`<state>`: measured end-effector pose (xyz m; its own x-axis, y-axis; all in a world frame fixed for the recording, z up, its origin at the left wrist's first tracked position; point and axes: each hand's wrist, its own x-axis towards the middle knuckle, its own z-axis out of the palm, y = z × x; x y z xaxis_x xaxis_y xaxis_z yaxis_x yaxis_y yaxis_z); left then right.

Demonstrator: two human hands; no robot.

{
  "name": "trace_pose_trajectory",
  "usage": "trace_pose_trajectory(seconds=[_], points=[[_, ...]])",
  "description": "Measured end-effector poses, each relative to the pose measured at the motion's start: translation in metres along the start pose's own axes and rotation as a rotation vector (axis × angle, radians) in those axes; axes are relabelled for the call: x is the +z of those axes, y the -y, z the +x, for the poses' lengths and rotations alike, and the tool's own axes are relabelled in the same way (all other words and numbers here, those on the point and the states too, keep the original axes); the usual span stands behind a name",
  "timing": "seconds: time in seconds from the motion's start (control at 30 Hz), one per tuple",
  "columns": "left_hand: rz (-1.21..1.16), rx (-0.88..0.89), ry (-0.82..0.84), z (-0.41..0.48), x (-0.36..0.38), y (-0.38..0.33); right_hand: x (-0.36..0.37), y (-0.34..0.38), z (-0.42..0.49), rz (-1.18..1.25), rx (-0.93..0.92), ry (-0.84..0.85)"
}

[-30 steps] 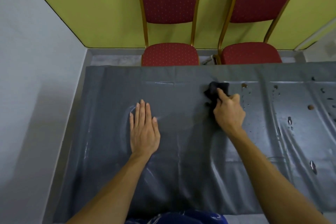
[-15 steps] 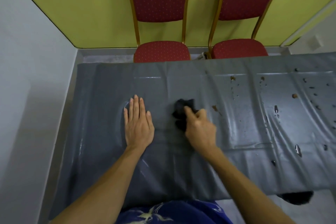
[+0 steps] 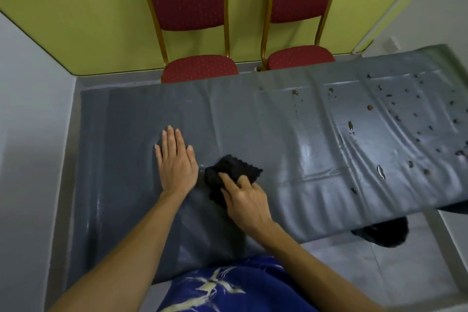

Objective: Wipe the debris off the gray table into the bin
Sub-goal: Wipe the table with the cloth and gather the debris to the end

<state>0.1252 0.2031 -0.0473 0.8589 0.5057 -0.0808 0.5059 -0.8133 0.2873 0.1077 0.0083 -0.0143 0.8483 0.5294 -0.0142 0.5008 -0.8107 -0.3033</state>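
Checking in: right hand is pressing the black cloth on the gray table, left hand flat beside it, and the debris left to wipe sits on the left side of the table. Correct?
Not quite. In the head view the debris lies on the right side of the gray table, not the left. The rest holds: the right hand presses the black cloth, and the left hand lies flat beside it.

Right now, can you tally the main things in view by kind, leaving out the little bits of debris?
Red padded chairs with gold metal frames: 2
Gray plastic-covered table: 1
Black wiping cloth: 1
Bare hands: 2, left hand, right hand
Black bin below the table edge: 1
Total: 7
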Motion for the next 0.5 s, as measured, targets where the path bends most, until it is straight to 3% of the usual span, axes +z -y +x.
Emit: trace_pose_trajectory(seconds=[0.17, 0.3, 0.4, 0.5], points=[[-0.024, 0.011, 0.072, 0.005, -0.006, 0.002, -0.021, -0.087, -0.006, -0.072, 0.316, -0.065], [-0.059, -0.069, 0.141, 0.002, -0.020, -0.012, -0.036, -0.109, -0.017, 0.046, 0.528, -0.145], [-0.131, 0.024, 0.096, -0.021, -0.020, -0.048, -0.030, -0.068, -0.021, -0.008, 0.388, -0.264], [-0.148, 0.194, 0.128, -0.055, -0.002, -0.080, -0.008, -0.031, -0.032, -0.126, 0.156, -0.202]])
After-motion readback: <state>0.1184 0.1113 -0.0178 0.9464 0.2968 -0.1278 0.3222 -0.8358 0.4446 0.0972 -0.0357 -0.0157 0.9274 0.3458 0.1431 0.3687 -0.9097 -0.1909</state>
